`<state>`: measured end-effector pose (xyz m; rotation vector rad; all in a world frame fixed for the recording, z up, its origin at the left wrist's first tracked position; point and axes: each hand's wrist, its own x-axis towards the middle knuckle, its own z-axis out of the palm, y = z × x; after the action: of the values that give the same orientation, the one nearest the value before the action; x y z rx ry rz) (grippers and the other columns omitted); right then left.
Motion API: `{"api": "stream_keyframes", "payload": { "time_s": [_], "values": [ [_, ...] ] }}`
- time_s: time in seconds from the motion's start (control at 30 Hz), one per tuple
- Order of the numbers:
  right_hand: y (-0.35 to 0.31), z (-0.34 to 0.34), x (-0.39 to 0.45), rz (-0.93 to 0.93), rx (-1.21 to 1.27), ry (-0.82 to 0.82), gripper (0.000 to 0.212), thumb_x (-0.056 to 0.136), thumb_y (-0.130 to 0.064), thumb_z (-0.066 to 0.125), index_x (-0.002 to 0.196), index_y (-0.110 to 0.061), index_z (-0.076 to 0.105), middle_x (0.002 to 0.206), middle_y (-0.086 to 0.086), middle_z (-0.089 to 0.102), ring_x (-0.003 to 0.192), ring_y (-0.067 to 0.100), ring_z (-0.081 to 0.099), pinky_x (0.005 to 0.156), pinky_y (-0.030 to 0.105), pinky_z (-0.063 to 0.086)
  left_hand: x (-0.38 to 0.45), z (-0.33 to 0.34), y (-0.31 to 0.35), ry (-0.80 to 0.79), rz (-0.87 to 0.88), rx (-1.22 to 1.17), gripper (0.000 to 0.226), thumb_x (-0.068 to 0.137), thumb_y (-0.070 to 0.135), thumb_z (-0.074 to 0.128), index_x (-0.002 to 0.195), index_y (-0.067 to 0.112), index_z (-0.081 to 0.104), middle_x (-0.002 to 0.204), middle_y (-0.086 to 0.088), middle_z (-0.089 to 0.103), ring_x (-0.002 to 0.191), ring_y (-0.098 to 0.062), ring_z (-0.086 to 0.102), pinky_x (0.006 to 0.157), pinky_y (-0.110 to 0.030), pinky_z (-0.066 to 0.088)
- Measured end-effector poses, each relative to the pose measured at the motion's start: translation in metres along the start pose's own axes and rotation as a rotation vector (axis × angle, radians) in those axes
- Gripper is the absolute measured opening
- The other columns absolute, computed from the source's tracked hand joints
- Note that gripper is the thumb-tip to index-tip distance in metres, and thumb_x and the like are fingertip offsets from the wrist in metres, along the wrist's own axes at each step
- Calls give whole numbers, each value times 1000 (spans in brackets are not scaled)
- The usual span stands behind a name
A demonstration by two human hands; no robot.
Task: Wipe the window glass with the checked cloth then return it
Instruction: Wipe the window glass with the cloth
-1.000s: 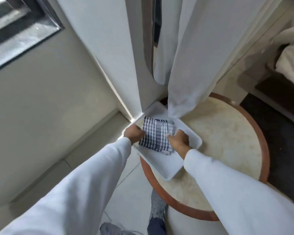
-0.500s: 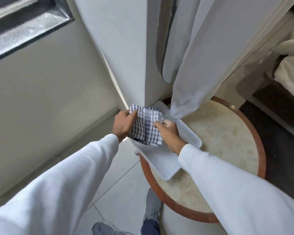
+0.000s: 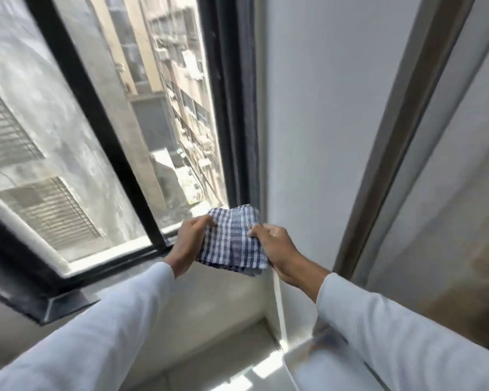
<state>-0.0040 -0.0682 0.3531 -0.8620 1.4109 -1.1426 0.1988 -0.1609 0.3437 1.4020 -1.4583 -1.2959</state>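
Note:
The folded blue-and-white checked cloth [image 3: 233, 239] is held up in the air between both hands, in front of the window's lower right corner. My left hand [image 3: 188, 244] grips its left edge and my right hand [image 3: 278, 249] pinches its right edge. The window glass [image 3: 164, 114] rises behind and to the left, set in a black frame [image 3: 96, 119], with buildings visible outside. The cloth sits just short of the glass; I cannot tell whether it touches.
A white wall [image 3: 316, 108] stands right of the window, with a brown-edged panel [image 3: 401, 114] beyond it. A dark sill [image 3: 40, 292] runs along the window's bottom. The white tray's corner [image 3: 302, 365] shows blurred at the lower right.
Both hands lifted the cloth out of the white tray and up to the window. The view swung up from the round table to the glass.

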Motion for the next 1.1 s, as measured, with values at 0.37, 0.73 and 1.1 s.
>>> {"api": "stream_keyframes", "payload": {
  "time_s": [0.37,0.73,1.1],
  "values": [
    [-299,153,-41,-335,293,-625,34,104,-27,68,136,-15,67,128,23,78,106,35,81,89,54,65,-50,-196,261,452,536,-61,54,112,47,52,80,7,68,71,-10,60,63,-19,57,58,-32,43],
    [-302,348,-1,-1076,16,83,49,103,10,54,140,-17,73,136,12,77,125,36,73,103,52,64,-37,-419,255,1246,905,792,38,111,36,55,136,8,60,155,-16,55,144,-36,52,117,-52,43],
    [-278,450,112,-1773,-1097,254,68,109,-38,50,172,-26,25,182,2,18,170,29,12,137,52,6,9,-504,309,1205,992,872,74,116,32,44,171,-7,14,180,-33,4,171,-43,6,138,-38,-2]
  ]
}}
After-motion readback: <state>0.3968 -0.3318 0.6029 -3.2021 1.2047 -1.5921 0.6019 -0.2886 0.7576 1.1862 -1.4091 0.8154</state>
